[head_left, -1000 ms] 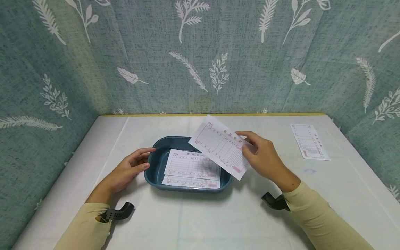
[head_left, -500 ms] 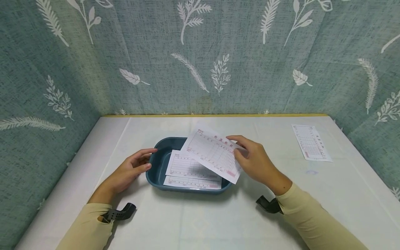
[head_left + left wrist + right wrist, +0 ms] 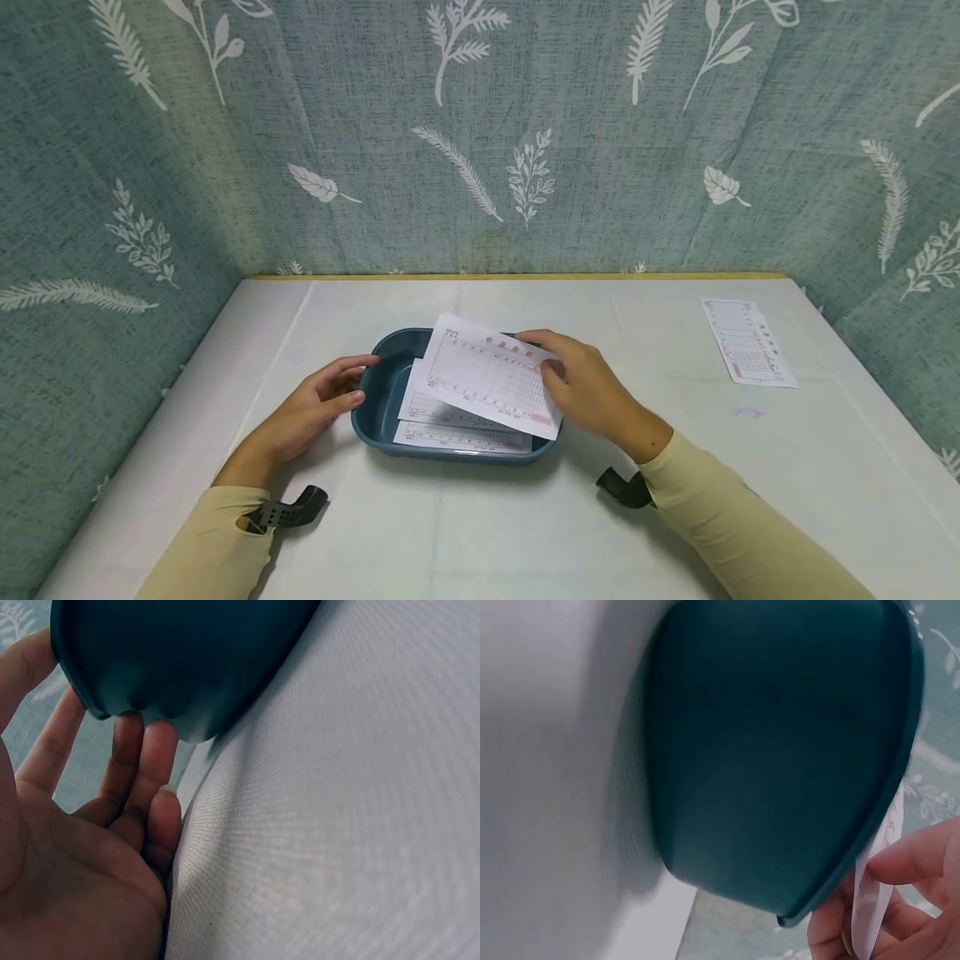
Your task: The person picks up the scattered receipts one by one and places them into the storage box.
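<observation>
A printed receipt slip [image 3: 487, 375] is pinched at its right end between the thumb and fingers of my right hand [image 3: 588, 387]. It slants over the dark blue plastic basin [image 3: 382, 400], overlapping other receipt slips [image 3: 461, 437] that lie inside. In the right wrist view the held receipt slip [image 3: 874, 900] appears edge-on beside the basin's rim, with thumb and fingers on either side. My left hand [image 3: 318, 408] is at the basin's left end. Seen from the left wrist, its fingertips [image 3: 160, 739] touch the outer wall and rim without wrapping round it.
Another receipt slip [image 3: 750, 343] lies flat at the back right of the white-covered table [image 3: 487, 533]. Patterned green cloth [image 3: 480, 167] stands behind the table and along both sides. Each wrist carries a black camera mount [image 3: 296, 507].
My right hand has moved left and slightly down, carrying the receipt slip further over the basin. The slip now lies more level. My left hand has stayed at the basin's left end.
</observation>
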Action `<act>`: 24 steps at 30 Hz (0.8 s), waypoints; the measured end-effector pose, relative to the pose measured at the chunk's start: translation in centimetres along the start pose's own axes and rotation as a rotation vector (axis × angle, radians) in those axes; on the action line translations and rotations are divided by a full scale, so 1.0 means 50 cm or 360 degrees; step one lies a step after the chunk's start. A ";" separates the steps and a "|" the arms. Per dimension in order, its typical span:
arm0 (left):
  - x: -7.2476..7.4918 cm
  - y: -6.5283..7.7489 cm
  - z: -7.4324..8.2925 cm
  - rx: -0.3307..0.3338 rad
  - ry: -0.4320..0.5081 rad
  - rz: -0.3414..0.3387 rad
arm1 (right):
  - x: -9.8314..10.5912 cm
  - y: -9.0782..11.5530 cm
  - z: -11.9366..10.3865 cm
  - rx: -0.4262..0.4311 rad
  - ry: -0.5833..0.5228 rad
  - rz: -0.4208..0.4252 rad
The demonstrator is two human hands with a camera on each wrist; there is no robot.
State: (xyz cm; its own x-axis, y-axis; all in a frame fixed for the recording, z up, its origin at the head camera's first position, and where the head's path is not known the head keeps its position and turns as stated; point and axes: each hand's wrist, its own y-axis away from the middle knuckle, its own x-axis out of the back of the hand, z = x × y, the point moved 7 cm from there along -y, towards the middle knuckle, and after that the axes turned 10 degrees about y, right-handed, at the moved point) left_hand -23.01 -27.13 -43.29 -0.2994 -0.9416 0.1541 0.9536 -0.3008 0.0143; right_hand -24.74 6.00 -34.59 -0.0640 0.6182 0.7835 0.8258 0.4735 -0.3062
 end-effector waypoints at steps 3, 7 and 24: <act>0.001 0.000 0.000 -0.0001 0.0004 0.0000 | -0.011 -0.003 -0.002 0.0002 0.0019 -0.0024; 0.002 0.000 0.000 0.0000 -0.0004 0.0004 | -0.022 -0.005 -0.006 -0.0010 0.0027 -0.0058; 0.001 0.001 0.000 0.0007 0.0010 0.0000 | -0.066 -0.018 -0.027 0.0031 0.0068 -0.0181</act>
State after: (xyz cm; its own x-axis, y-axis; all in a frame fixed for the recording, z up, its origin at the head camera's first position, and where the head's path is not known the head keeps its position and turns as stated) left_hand -22.97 -27.19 -43.28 -0.2993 -0.9426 0.1481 0.9538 -0.2998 0.0189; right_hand -24.52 2.69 -36.19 -0.1322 0.5326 0.8360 0.8034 0.5515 -0.2243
